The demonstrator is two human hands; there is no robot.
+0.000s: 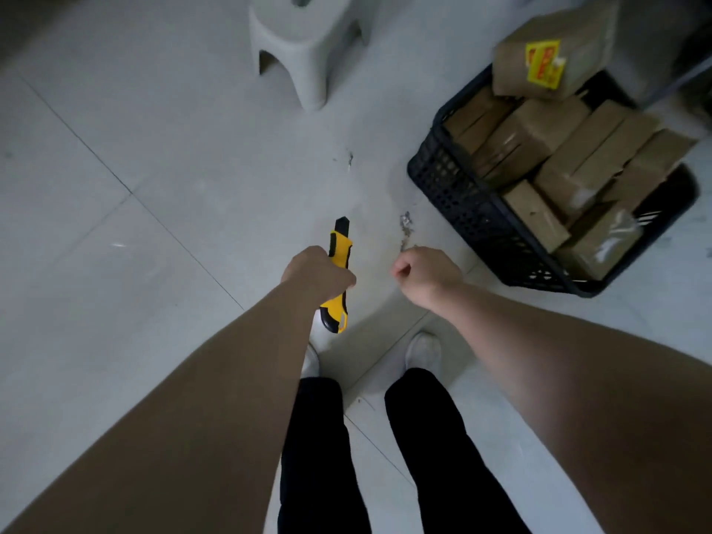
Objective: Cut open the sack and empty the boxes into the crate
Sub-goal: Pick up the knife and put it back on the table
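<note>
A black lattice crate (462,202) stands on the pale tiled floor (154,186) at the right of the head view, heaped with brown cardboard boxes (558,148). A larger box with a yellow label (551,59) sits tilted on top at the far end, above the rim. The boxes lie at mixed angles, most with their long sides running from the near wall toward the far right. No sack is in view.

The crate lies ahead and to the right of both hands, and the wall facing them runs diagonally from far left to near right. The right grip (425,271) is the nearer of the two, its fingers curled into a fist with nothing visible inside. The left grip (318,273) is wrapped around the middle of a yellow and black utility knife (339,244). The knife's long axis runs almost straight away from the person, black nose forward, butt back toward the white shoes (424,350). Whether a blade is out cannot be told.

Small scraps (405,225) lie on the floor between the hands and the crate, and a pale plastic stool (304,40) stands farther off. With the crate already full, the emptying looks largely done. Any further cut would need a sack brought into reach.
</note>
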